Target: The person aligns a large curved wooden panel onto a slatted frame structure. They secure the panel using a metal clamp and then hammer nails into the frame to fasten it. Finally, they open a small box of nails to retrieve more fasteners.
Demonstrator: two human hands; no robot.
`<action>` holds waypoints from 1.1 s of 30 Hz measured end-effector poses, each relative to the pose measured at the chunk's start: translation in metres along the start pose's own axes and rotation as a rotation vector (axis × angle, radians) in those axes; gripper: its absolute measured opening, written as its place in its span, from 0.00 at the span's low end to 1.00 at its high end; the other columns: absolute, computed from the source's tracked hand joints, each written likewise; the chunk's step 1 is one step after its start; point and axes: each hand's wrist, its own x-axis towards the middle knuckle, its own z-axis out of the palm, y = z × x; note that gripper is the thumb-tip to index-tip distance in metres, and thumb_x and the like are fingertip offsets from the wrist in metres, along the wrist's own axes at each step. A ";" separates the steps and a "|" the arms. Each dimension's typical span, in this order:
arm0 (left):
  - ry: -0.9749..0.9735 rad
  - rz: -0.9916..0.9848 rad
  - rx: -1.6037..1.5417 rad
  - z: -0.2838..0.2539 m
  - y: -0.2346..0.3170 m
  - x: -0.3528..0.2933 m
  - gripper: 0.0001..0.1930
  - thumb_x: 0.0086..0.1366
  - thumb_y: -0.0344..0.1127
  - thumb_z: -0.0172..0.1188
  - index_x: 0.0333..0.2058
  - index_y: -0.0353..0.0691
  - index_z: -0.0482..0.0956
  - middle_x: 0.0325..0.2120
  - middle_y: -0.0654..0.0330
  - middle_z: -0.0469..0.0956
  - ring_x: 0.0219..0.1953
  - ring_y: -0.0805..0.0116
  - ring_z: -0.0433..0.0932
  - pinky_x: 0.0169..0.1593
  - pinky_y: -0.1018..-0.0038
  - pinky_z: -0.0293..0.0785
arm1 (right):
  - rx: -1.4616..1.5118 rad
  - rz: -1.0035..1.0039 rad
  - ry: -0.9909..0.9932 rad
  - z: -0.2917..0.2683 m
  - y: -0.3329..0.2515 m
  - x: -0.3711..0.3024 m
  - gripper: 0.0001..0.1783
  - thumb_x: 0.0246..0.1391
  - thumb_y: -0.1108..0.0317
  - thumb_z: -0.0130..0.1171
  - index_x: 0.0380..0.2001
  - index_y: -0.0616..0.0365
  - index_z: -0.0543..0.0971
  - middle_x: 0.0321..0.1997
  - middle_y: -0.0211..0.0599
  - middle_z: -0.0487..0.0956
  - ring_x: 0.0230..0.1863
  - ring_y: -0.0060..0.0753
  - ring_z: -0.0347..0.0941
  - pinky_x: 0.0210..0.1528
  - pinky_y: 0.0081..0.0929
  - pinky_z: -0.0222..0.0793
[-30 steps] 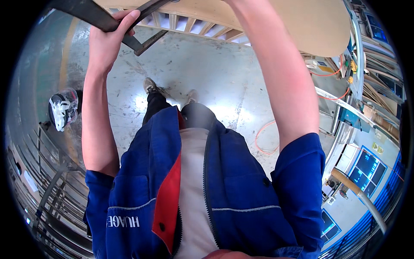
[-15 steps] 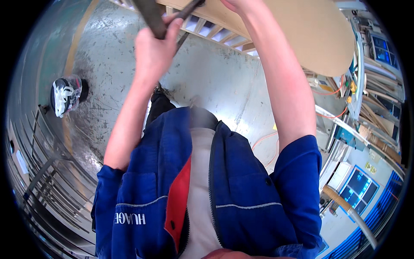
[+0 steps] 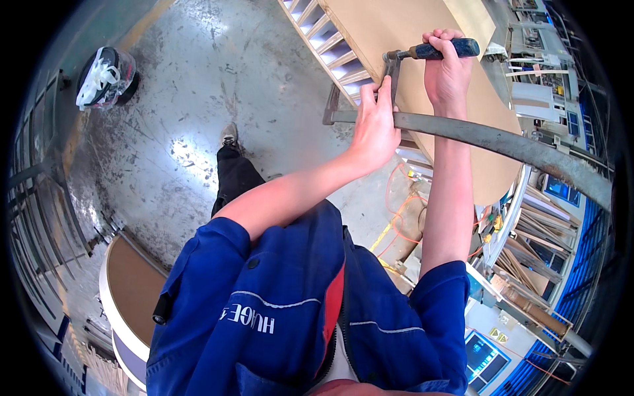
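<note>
White lettering (image 3: 247,319) runs along a grey-white stripe on the blue jacket (image 3: 277,277), upside down from this angle. Toward the lower right of the frame, 2 small yellow triangle signs (image 3: 497,335) sit on a pale wall above a blue-framed window (image 3: 485,356); their marks are too small to make out.

A brown board (image 3: 389,26) crosses the upper right, with a rounded end at lower right of it; its left edge shows a ribbed wooden frame (image 3: 332,49). Left of that edge, scuffed grey floor (image 3: 178,79) stretches across to a bag-lined container (image 3: 109,78) at upper left and a metal rack (image 3: 39,178) at the left rim. An orange cord (image 3: 398,223) lies right of centre, below the board.

The bar clamp (image 3: 489,135) is at upper right, in front of the board; whether it touches the board cannot be told. Its long steel bar is worn and stained, its handle dark blue, its screw and arms brownish. The left grip (image 3: 378,135) is wrapped around the bar beside the sliding arm, and the right grip (image 3: 449,69) is closed around the blue handle.
</note>
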 end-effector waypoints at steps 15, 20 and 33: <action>-0.034 -0.075 -0.052 0.010 0.002 -0.003 0.46 0.52 0.11 0.57 0.70 0.22 0.47 0.58 0.36 0.55 0.58 0.35 0.67 0.62 0.58 0.72 | -0.224 0.243 -0.317 -0.001 -0.043 -0.007 0.27 0.61 0.81 0.60 0.63 0.66 0.68 0.66 0.49 0.72 0.70 0.48 0.68 0.73 0.45 0.63; 0.011 -0.069 -0.071 0.018 0.003 -0.006 0.47 0.51 0.09 0.54 0.71 0.23 0.46 0.59 0.36 0.54 0.55 0.39 0.68 0.59 0.61 0.74 | -0.411 0.221 -0.341 -0.007 -0.053 -0.010 0.26 0.64 0.80 0.60 0.64 0.69 0.69 0.65 0.50 0.75 0.68 0.44 0.72 0.70 0.41 0.68; 0.078 -0.053 -0.091 0.031 -0.001 -0.009 0.48 0.52 0.10 0.56 0.72 0.24 0.46 0.59 0.35 0.54 0.58 0.34 0.65 0.64 0.53 0.66 | -1.044 -0.116 0.025 0.002 -0.043 -0.012 0.18 0.49 0.69 0.81 0.31 0.60 0.77 0.31 0.31 0.84 0.30 0.14 0.76 0.31 0.15 0.71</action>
